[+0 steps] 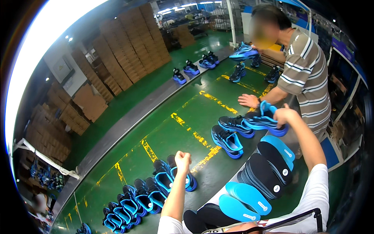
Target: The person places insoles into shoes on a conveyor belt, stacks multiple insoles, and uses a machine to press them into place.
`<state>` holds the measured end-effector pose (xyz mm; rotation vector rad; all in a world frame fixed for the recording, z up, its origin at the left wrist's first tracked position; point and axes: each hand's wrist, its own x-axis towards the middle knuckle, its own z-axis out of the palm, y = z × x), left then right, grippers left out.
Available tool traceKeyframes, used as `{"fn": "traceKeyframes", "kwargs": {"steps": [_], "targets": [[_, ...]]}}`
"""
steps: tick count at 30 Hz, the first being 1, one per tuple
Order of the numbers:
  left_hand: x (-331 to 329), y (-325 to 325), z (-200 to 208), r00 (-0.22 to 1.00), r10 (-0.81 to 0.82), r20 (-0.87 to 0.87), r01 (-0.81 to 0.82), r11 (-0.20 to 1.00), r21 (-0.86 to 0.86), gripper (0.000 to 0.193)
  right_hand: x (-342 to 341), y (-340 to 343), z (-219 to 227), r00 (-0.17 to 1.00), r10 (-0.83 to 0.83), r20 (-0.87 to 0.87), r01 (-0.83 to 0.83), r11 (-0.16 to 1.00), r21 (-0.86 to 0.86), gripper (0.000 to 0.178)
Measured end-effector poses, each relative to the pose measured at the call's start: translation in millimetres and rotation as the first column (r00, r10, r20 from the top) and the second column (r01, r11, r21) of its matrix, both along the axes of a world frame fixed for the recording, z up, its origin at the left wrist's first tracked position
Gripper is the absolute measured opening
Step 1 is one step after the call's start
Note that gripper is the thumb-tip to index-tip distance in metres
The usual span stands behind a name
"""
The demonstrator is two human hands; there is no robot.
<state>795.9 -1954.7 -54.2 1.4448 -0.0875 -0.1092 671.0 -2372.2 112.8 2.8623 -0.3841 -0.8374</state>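
My right hand (285, 115) grips a black and blue sneaker (263, 121) by its heel, at the near edge of the green conveyor belt (171, 128). Two more sneakers (232, 132) of the same kind lie just left of it. My left hand (182, 160) is a closed fist with nothing in it, raised above a row of black and blue sneakers (148, 195) on the belt. Black and blue insoles (265, 171) are stacked between my arms.
A person in a striped shirt (306, 74) stands across the belt's end, one hand (249, 100) flat on it and another holding up a blue sneaker (243, 52). More sneakers (196, 66) sit farther along the belt. Stacked cardboard boxes (124, 50) line the far side.
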Motion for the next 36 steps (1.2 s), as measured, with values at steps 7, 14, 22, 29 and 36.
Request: {"fn": "traceKeyframes", "kwargs": {"steps": [7,14,22,29,36], "targets": [[-34,-43,-34,0.969,-0.218,0.118,0.157,0.909,0.386,0.018,-50,-86,-94,0.949,-0.267,0.168,0.295,0.94,-0.173,0.018],[-57,-119,-20,0.567,-0.715,0.408,0.061,0.53,0.846,0.044,-90,-108,-171,0.849,-0.364,0.383,0.403,0.915,-0.024,0.018],[-30,-220,-35,0.38,-0.899,0.217,-0.257,0.123,0.959,0.054,-105,-86,-137,0.651,-0.255,0.715,0.185,0.967,0.177,0.024],[-16,-268,-10,0.617,-0.666,-0.418,0.397,-0.195,0.897,0.079,-144,-82,-123,0.71,-0.294,0.64,0.252,0.955,0.159,0.033],[-24,-243,-28,0.718,-0.695,-0.052,0.149,0.08,0.986,0.038,-173,-41,-82,0.741,-0.344,0.577,0.148,0.922,0.359,0.033]]}}
